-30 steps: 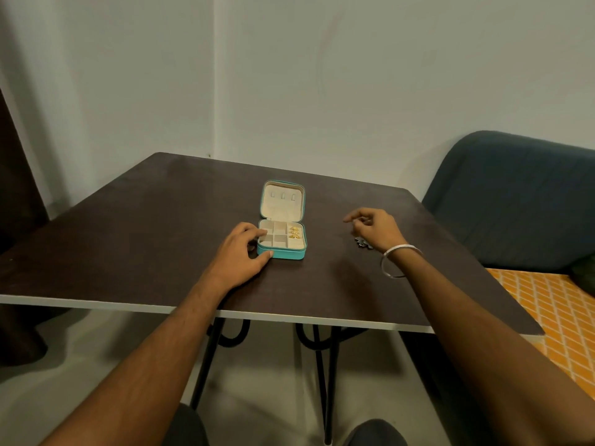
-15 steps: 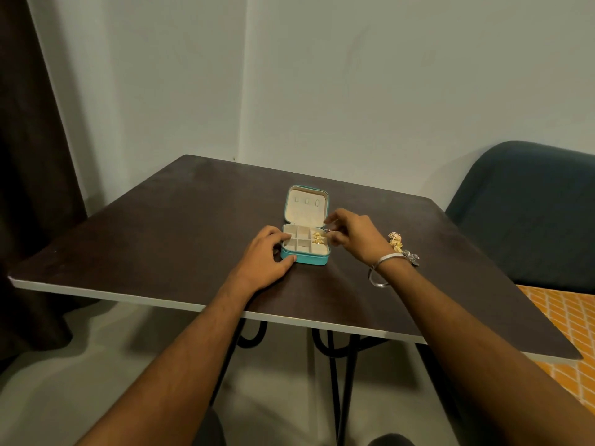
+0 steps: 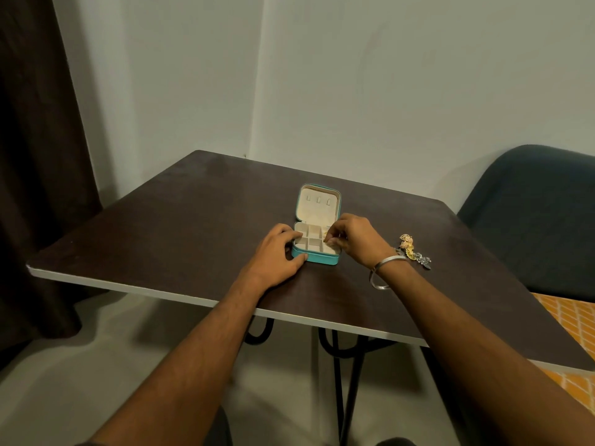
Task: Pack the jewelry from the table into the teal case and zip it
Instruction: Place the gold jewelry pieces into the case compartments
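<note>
The teal case lies open in the middle of the dark table, lid back, cream compartments showing. My left hand grips its left front corner, thumb on the front wall and fingers on the rim. My right hand hovers over the right-hand compartments with fingertips pinched together on a small piece of jewelry, most of it hidden; a glint of gold shows beneath them. A little pile of gold jewelry and silver jewelry lies on the table to the right of my wrist.
A silver bangle hangs on my right wrist. A dark blue sofa with an orange patterned cushion stands past the table's right edge. A dark curtain hangs at the left, and the wall is close behind.
My right hand came from the jewelry pile at the right to the case and now dips into its right compartments. My left hand has kept its hold on the case.
</note>
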